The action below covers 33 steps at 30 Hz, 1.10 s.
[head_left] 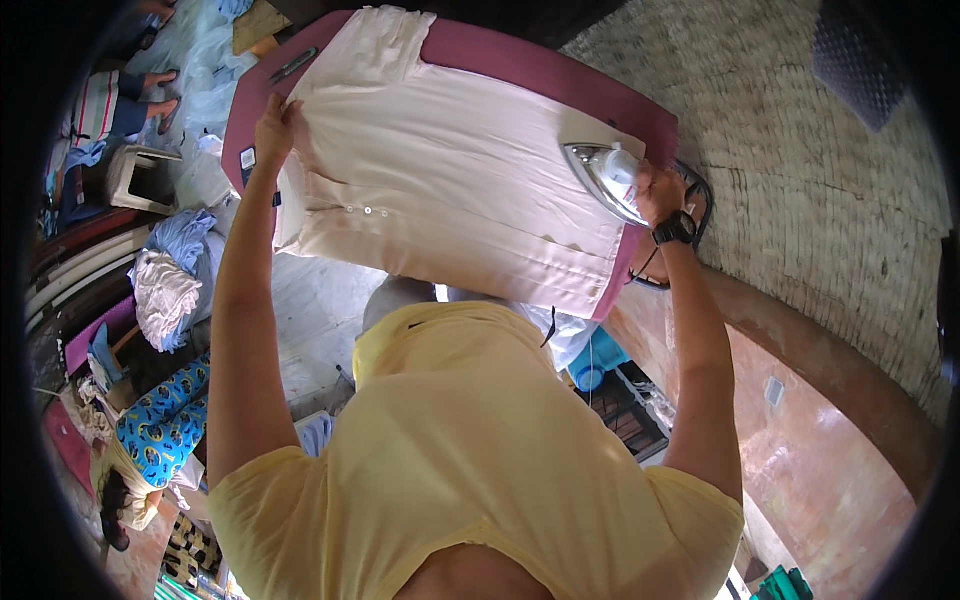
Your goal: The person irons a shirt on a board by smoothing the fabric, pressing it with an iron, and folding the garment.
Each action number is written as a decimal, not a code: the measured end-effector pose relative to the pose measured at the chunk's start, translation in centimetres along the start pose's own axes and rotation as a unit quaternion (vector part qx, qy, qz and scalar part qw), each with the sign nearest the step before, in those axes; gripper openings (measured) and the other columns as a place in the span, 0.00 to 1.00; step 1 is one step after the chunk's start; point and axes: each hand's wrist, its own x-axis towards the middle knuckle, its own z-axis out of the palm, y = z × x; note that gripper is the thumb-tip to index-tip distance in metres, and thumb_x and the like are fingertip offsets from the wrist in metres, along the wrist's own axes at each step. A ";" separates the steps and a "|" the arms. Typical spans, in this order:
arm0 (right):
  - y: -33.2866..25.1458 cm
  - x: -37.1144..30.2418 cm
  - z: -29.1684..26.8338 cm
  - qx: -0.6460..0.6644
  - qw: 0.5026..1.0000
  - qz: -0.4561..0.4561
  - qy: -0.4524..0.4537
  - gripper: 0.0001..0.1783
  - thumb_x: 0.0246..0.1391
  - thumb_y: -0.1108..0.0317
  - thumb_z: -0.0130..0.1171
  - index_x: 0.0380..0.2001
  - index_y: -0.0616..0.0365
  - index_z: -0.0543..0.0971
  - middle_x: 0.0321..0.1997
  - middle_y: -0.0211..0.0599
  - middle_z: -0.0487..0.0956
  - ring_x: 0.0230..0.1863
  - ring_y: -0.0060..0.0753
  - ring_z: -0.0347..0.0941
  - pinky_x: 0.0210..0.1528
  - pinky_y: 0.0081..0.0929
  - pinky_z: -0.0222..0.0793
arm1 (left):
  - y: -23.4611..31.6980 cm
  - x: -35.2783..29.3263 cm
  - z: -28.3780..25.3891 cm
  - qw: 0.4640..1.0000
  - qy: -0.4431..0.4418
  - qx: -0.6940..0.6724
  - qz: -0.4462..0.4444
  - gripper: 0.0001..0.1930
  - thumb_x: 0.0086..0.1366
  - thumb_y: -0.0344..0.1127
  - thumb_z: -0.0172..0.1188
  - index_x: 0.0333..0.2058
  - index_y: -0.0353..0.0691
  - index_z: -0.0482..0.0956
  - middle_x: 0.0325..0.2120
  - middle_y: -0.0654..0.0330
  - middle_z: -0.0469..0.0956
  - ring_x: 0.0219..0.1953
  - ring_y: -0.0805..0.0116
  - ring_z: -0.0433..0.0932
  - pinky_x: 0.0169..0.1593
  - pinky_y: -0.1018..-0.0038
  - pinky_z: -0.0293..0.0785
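A pale cream button shirt (450, 150) is spread over a maroon ironing board (520, 55), its buttoned front toward me. At the shirt's left end my left hand (274, 132) pinches the fabric near the collar, fingers closed. My right hand (660, 193), with a black watch at the wrist, is wrapped round the handle of a clothes iron (606, 180). The iron's pointed soleplate rests on or just over the shirt's right end, its tip toward the far left. A tag (248, 158) shows beside the left forearm. Part of the iron's handle is hidden by my fingers.
A small dark slim tool (293, 65) lies on the board's far left. A wire-framed iron rest (703, 205) juts from its right end. Leftward are a plastic stool (145, 180), heaped clothes (170, 285) and other people (150, 440). A woven wall (790, 180) stands at right.
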 end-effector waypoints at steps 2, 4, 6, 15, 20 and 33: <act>-3.2 1.6 -0.5 0.119 0.989 -0.021 -0.082 0.30 0.65 0.50 0.37 0.22 0.55 0.82 0.21 0.48 0.80 0.25 0.57 0.78 0.32 0.51 0.76 | -0.1 -0.3 -0.1 1.000 0.003 0.016 -0.005 0.18 0.67 0.49 0.57 0.38 0.38 0.70 0.30 0.44 0.78 0.36 0.36 0.76 0.34 0.53 0.70; -6.0 2.8 1.4 0.045 0.994 -0.086 -0.058 0.28 0.66 0.52 0.37 0.24 0.54 0.81 0.18 0.48 0.79 0.23 0.54 0.78 0.31 0.49 0.75 | -0.2 -0.6 0.5 1.000 0.002 0.024 -0.006 0.18 0.67 0.50 0.57 0.37 0.38 0.70 0.31 0.44 0.78 0.37 0.36 0.76 0.35 0.53 0.69; -10.7 4.6 2.4 0.064 0.988 -0.081 -0.116 0.29 0.67 0.52 0.38 0.23 0.55 0.82 0.18 0.51 0.78 0.22 0.57 0.76 0.29 0.52 0.73 | -0.4 -0.6 0.8 0.999 0.000 0.033 -0.004 0.18 0.67 0.50 0.57 0.37 0.38 0.71 0.33 0.44 0.78 0.39 0.36 0.76 0.37 0.52 0.70; -28.9 9.8 4.5 0.127 0.979 -0.134 -0.085 0.32 0.67 0.52 0.36 0.20 0.60 0.81 0.24 0.56 0.80 0.29 0.59 0.78 0.36 0.51 0.75 | -2.7 0.5 2.1 0.999 -0.024 0.025 -0.032 0.23 0.66 0.52 0.58 0.48 0.38 0.76 0.41 0.46 0.81 0.45 0.44 0.79 0.46 0.58 0.74; -22.2 6.7 2.9 0.071 0.980 -0.115 -0.148 0.22 0.63 0.59 0.40 0.29 0.56 0.82 0.30 0.51 0.82 0.34 0.56 0.80 0.40 0.51 0.75 | -4.6 2.0 -0.2 0.961 -0.268 0.034 -0.054 0.25 0.55 0.47 0.71 0.43 0.31 0.80 0.40 0.51 0.83 0.43 0.58 0.82 0.47 0.65 0.75; -19.3 2.4 4.1 0.059 0.968 -0.211 -0.121 0.06 0.49 0.69 0.54 0.28 0.57 0.78 0.30 0.47 0.81 0.34 0.50 0.80 0.37 0.46 0.76 | -11.5 0.9 -1.1 0.978 -0.200 0.057 0.030 0.29 0.57 0.49 0.68 0.48 0.32 0.76 0.43 0.43 0.79 0.47 0.52 0.79 0.49 0.60 0.72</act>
